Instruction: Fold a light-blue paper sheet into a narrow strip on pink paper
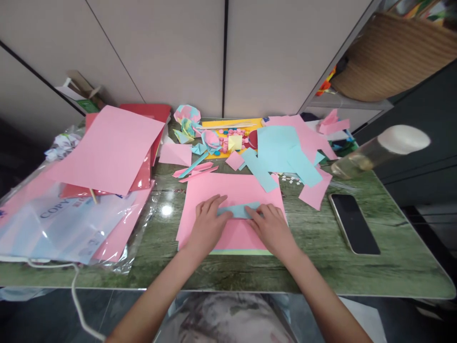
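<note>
A narrow light-blue paper strip (237,211) lies crosswise over a stack of pink paper sheets (239,238). My left hand (210,223) holds the strip's left end, its thumb pressing on the strip's lower edge. At the right end, my right hand (270,225) has its thumb on the strip and its fingers curled over it. Both hands rest on the stack, and some fingertips are hard to make out. Just beyond the stack lie thin folded pink strips (194,170) and wider light-blue paper strips (260,171).
A phone (354,224) and a clear bottle with a white cap (371,151) stand or lie on the right. Plastic-wrapped paper (67,224) and a large pink sheet (110,147) cover the left. Folded paper flowers (187,114) and a yellow tray (217,125) are at the back.
</note>
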A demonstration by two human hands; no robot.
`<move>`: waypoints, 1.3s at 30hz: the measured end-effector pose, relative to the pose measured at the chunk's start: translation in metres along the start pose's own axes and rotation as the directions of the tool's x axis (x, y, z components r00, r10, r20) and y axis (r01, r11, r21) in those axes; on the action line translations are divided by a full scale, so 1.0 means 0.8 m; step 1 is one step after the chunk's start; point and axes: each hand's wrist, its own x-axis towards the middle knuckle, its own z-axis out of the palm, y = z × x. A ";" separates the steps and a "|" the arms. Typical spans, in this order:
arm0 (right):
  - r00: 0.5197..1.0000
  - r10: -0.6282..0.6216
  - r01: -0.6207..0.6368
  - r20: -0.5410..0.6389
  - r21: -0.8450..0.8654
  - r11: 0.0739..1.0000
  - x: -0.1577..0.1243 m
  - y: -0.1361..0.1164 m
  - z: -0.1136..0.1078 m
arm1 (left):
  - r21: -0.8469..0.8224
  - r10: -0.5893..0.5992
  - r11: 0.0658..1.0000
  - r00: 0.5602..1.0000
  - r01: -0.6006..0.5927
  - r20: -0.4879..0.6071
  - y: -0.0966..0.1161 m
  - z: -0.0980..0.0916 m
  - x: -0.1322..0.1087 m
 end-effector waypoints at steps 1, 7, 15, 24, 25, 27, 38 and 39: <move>1.000 0.007 -0.007 0.004 0.000 1.000 -0.003 -0.003 0.000 | 0.017 0.011 1.000 1.000 -0.011 -0.004 -0.001 0.000 -0.002; 1.000 0.016 -0.015 -0.009 0.078 0.997 -0.014 -0.005 0.007 | 0.012 0.075 0.997 0.996 -0.075 0.053 -0.003 0.008 -0.018; 0.998 0.019 -0.002 -0.063 0.249 0.969 -0.023 0.005 0.014 | -0.041 0.085 0.996 0.992 -0.081 0.098 -0.003 0.004 -0.037; 0.995 0.033 -0.027 -0.090 0.059 0.998 -0.022 0.020 0.008 | -0.057 0.098 0.994 0.993 -0.094 0.068 0.000 0.016 -0.018; 0.996 0.045 -0.041 -0.082 0.044 0.998 -0.020 0.019 0.006 | -0.051 0.095 0.995 0.993 -0.091 0.076 0.001 0.018 -0.016; 0.997 0.046 -0.043 -0.055 0.046 0.998 -0.017 0.014 0.004 | -0.050 0.096 0.994 0.991 -0.092 0.088 0.001 0.020 -0.015; 0.998 0.066 -0.069 0.023 0.197 0.978 0.000 -0.029 0.008 | -0.018 0.069 0.998 0.985 -0.067 0.158 0.010 0.015 -0.008; 0.997 0.081 -0.083 0.019 0.199 0.977 0.000 -0.026 0.007 | -0.032 0.059 0.998 0.988 -0.055 0.139 0.009 0.013 -0.008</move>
